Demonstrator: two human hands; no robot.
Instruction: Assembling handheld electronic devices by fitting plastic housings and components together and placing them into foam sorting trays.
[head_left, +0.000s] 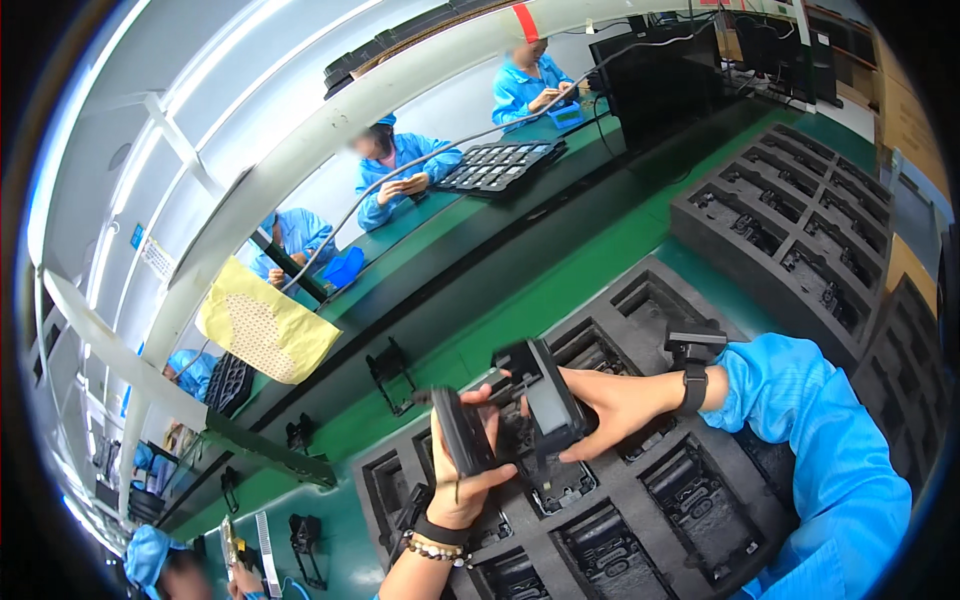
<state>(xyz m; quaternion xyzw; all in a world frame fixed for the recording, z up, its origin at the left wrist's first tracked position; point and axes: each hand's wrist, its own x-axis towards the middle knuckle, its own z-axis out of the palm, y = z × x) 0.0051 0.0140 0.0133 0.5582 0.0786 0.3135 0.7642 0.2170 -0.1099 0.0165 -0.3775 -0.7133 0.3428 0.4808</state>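
Note:
My left hand [455,500] is closed round a black flat rectangular part [462,432], held upright on edge. My right hand [622,402] grips a black boxy device part [547,398] with a grey panel on its face. The two parts are held close together over a dark grey foam tray [535,535]. Whether they touch cannot be made out. Several tray pockets hold black moulded frames, such as the frame [700,505] below my right wrist. Parts of the pockets under my hands are hidden.
A stack of foam trays [790,225] with black parts stands at the far right. Across a green bench, co-workers in blue [400,170] handle small items beside a black tray [503,166]. A yellow sheet [268,320] hangs from a white frame bar at left. Black holders [390,375] stand beyond the tray.

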